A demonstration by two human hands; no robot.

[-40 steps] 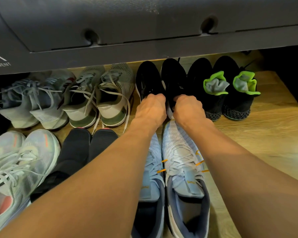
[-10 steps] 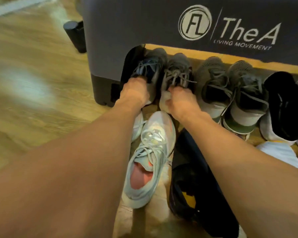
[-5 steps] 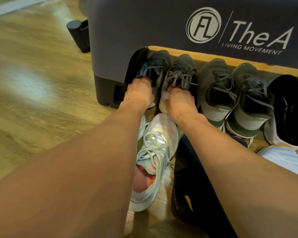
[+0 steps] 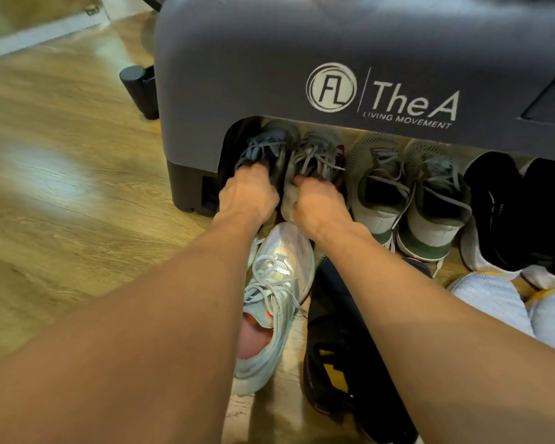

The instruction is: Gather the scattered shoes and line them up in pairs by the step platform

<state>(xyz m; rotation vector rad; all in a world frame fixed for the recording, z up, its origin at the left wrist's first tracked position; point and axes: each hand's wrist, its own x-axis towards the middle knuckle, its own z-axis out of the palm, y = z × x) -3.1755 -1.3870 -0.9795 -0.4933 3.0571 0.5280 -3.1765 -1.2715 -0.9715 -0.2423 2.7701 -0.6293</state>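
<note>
A pair of grey sneakers (image 4: 316, 152) sits toes-in under the left end of the step platform (image 4: 237, 59), inside its recess. The left hand (image 4: 249, 193) grasps the outer shoe's heel and the right hand (image 4: 321, 203) grasps the inner one's, with the fingers (image 4: 253, 169) curled into the openings. Seconds ago both hands held a black pair (image 4: 494, 213) further right along the platform. That pair now stands released, so the row against the platform looks nearly settled.

Olive-soled trainers (image 4: 378, 200) stand between the two pairs. In front of the platform, under the forearms, lie a pale mint sneaker (image 4: 279, 283), whose mate seems mostly hidden, and a black shoe (image 4: 340, 331). White shoes (image 4: 487, 299) lie to their right. This second row crowds the hands' way back.
</note>
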